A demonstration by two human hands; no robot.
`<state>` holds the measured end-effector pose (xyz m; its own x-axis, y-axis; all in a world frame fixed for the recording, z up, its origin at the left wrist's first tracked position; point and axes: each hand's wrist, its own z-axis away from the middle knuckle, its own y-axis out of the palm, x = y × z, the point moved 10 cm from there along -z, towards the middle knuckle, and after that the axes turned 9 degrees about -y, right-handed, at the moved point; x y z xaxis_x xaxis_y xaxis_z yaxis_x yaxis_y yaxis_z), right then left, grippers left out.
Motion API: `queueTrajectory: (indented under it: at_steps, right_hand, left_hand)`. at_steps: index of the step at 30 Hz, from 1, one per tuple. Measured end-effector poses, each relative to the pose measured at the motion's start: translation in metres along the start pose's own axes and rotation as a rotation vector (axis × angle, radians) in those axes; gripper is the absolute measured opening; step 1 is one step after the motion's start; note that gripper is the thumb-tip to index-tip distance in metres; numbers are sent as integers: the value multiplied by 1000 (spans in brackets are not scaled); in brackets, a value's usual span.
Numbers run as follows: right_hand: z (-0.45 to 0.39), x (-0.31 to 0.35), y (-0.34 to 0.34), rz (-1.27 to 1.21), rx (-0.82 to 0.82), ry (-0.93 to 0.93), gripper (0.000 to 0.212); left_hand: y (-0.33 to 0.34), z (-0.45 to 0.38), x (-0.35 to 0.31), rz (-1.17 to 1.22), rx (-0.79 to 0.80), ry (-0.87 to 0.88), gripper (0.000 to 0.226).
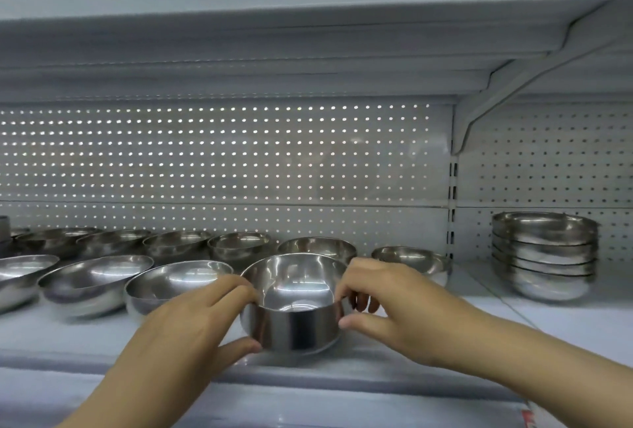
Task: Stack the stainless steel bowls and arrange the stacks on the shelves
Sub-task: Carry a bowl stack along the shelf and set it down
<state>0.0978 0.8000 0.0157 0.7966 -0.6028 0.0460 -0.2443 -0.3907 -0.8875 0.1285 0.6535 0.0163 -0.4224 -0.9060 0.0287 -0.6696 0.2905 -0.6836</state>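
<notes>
While both hands clamp it, the held steel bowl (293, 304) sits at the front edge of the white shelf (51, 335), directly between them. Left hand (191, 318): fingers curled over the bowl's left rim, thumb pressed low on its outer wall. Right hand (387, 297): fingers hooked over the right rim, thumb against the outer wall just below. Whether the bowl's base rests on the shelf or hangs just above it, I cannot tell.

Held bowl: polished stainless, round, deep, near-straight wall curving into a flat bottom, mirror-bright inside, upright.

Relative to the held bowl:
- Just left, front row: three shallower, wider steel bowls, nearest one (178, 285) almost touching the left hand, then a second (92, 283) and a third (20, 277) cut by the frame edge. All are tilted, mouths facing up and forward.
- Behind and left: back row of bowls (144, 244) running along the pegboard, rims close together.
- Directly behind: one bowl (317, 249), partly hidden by the held bowl's rim.
- Behind and right: single bowl (414, 261), just beyond the right hand's knuckles.
- Well right, past the slotted upright (452, 208): nested stack of bowls (544, 256), about five rims visible, standing in the next shelf bay.

Back panel is white perforated pegboard (222, 160), holes glowing with backlight. Upper shelf (274, 50) overhead, painted metal, smooth, carried by an angled bracket (496, 98) up and right.
</notes>
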Motion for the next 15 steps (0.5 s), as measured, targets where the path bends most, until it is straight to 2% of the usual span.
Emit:
queueTrajectory:
  at_steps: [1,3,6,9,15]
  right_hand:
    - [6,-1,-7,9,-10,-1,11]
    - [23,-5,-27,33,-32,13,10]
    - [60,-12,-61,93,-51,73,9]
    - [109,-20,-97,158,-56,140,10]
    - [235,-30,-166,235,-76,244,7]
  left_hand:
    - [-4,-4,-8,10,-48,41,57]
    - [-9,-13,-28,29,-142,126,33]
    - [-8,-31,-65,96,-189,195,41]
    - [-2,-47,-115,190,-180,268,38]
    - [2,-61,-249,312,-163,473,33]
